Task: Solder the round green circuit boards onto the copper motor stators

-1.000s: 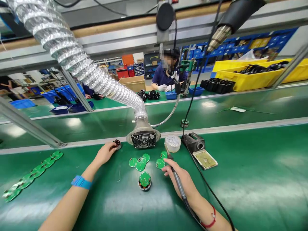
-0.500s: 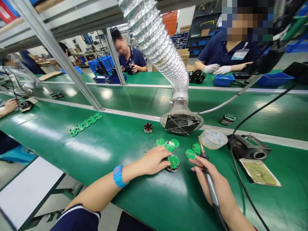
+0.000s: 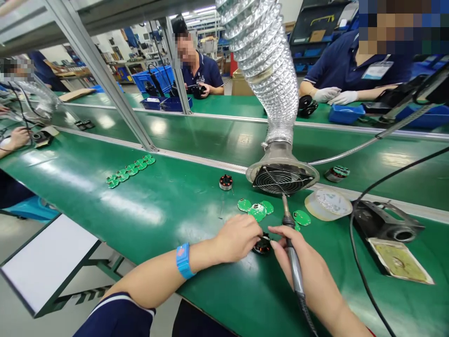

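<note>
My left hand [image 3: 238, 238], with a blue wrist strap [image 3: 184, 260], is closed with its fingertips at the left side of a small motor stator [image 3: 262, 245]. The stator sits on the green bench; its top shows dark with orange windings, partly covered by my fingers. My right hand [image 3: 308, 255] grips a soldering iron [image 3: 293, 263] like a pen, its tip pointing away from me. The thumb and index finger reach towards the stator's right side. Just beyond lie several round green circuit boards [image 3: 257, 212], and another board [image 3: 301, 217] is right of the iron.
A fume extractor [image 3: 283, 180] on a foil duct stands behind the boards. Right of it are a tape roll [image 3: 329, 204], an iron holder [image 3: 389, 222] with a sponge tray [image 3: 401, 260], and a cable [image 3: 354, 248]. Another stator [image 3: 226, 182] and a board row [image 3: 130, 171] lie left.
The green board that lay on top of the stator no longer shows there. My right hand has moved in beside the stator with the iron. The view has shifted slightly.
</note>
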The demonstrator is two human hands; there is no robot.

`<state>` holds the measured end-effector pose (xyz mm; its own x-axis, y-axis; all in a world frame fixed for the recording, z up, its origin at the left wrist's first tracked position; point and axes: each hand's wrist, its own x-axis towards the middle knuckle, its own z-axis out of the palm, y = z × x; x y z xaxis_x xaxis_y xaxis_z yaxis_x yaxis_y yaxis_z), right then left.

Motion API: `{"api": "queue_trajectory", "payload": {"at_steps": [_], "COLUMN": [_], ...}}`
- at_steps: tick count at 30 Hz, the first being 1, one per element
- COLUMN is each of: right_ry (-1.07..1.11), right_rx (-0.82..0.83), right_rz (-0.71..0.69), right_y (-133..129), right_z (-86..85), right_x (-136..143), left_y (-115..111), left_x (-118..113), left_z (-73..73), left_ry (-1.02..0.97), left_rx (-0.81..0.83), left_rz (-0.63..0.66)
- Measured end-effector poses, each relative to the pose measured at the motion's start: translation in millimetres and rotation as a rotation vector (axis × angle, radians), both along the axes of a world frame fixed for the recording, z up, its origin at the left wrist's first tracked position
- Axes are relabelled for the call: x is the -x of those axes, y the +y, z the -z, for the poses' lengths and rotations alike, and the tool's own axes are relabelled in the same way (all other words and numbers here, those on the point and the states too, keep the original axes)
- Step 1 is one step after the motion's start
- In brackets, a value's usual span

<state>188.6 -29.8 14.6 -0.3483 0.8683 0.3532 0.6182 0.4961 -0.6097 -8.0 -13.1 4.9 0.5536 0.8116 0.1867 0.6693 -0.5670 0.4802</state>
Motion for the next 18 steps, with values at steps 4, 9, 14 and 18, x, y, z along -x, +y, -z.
{"api": "queue_trajectory", "payload": {"at_steps": [4,9,14,18], "right_ry": [0.035,0.102,0.168,0.195], "right_rx": [0.05,0.22,0.234,0.204], "right_rz": [0.009,-0.041,-0.036,-0.025], "right_y": [0,1,-3,-5], "right_z": [14.5,19.6,23.3,27.8], "right_x": [2,-3,-1,1], "left_y": [-2,-3,-7,-8], "left_x": [3,6,0,-11], "left_z": [0.6,0.8,12.5,26.0], "left_ry": [0.174,0.07,-0.155,-0.162], "left_rx": [-0.199,-0.223,0.048,0.26], "left_rz": [0.136,0.227,0.007,-0.168]}}
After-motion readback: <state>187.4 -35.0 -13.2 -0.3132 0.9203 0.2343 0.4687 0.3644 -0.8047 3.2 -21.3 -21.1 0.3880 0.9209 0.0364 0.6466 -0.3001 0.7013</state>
